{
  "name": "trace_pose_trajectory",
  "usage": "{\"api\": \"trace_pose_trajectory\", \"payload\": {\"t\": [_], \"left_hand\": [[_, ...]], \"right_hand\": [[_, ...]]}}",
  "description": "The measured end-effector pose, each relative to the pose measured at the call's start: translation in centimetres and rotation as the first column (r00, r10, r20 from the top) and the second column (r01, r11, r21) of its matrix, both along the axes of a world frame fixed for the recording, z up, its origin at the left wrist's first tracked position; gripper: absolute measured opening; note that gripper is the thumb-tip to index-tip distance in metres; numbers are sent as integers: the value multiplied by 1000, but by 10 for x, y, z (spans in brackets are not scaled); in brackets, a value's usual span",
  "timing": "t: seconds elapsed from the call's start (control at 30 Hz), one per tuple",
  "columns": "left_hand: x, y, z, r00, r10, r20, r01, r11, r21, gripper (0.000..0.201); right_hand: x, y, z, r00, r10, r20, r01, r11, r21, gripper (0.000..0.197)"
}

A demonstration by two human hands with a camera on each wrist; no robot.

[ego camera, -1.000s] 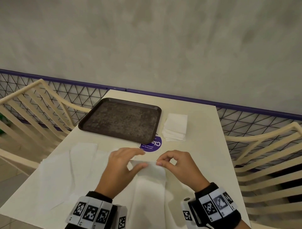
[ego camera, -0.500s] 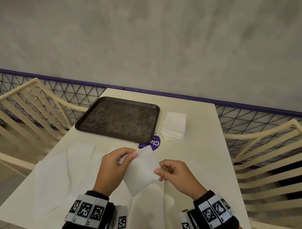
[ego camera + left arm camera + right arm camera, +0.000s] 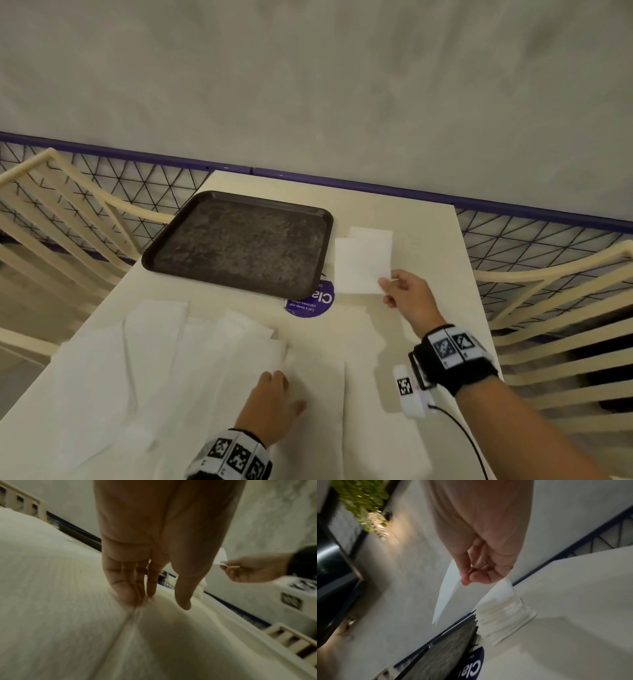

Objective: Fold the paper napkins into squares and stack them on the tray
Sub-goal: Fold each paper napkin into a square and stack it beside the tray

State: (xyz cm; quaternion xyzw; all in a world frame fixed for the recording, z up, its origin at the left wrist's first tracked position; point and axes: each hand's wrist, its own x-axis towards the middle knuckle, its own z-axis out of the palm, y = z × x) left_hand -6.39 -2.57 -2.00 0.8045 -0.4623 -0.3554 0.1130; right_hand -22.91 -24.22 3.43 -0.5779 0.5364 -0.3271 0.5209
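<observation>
My right hand point(image 3: 390, 284) pinches a corner of a folded square napkin point(image 3: 358, 265) and holds it just above the stack of folded napkins point(image 3: 373, 236) right of the tray. In the right wrist view the folded napkin point(image 3: 446, 596) hangs from thumb and finger over the stack point(image 3: 503, 616). The dark tray point(image 3: 239, 243) holds nothing. My left hand point(image 3: 279, 387) lies with straight fingers point(image 3: 126, 592) on the unfolded napkins point(image 3: 144, 370) spread over the near table.
A round purple sticker point(image 3: 310, 303) lies on the cream table point(image 3: 411, 212) in front of the tray. Slatted cream chairs point(image 3: 555, 329) stand on both sides. A wire fence with a purple rail point(image 3: 513, 209) runs behind the table.
Both hands held the folded napkin near me. Now the right hand alone has carried it forward and right over the stack; the left hand has dropped onto the unfolded napkins.
</observation>
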Motion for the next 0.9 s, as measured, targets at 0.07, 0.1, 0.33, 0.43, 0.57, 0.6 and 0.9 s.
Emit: {"api": "trace_pose_trajectory", "payload": {"t": [0.07,0.1,0.33,0.43,0.57,0.6,0.9], "left_hand": [[-5,-4,-4,1000,6,21,-6,1000,-13,50],[-6,-5,-5,999,13,29,-13,1000,-25,53],[2,-15,-6,963,233,-135,-241,969,-46,43],[5,-17,-7,939,285,-191,-306,948,-88,25],[7,-18,-5,895,311,-319,-368,921,-132,29],[8,-18,-5,883,318,-346,-381,915,-130,33],[14,-13,-1,847,302,-437,-423,882,-210,20]], "right_hand": [[7,-27,-5,999,-50,-5,50,998,37,21],[10,-40,-6,998,-68,-6,69,996,53,25],[27,-96,-18,973,-137,-185,153,985,75,29],[29,-100,-27,931,-154,-330,167,986,13,21],[29,-91,-32,881,-148,-449,125,989,-82,38],[29,-86,-33,880,-163,-446,129,986,-106,42],[19,28,-50,936,-72,-346,-7,975,-221,30]]}}
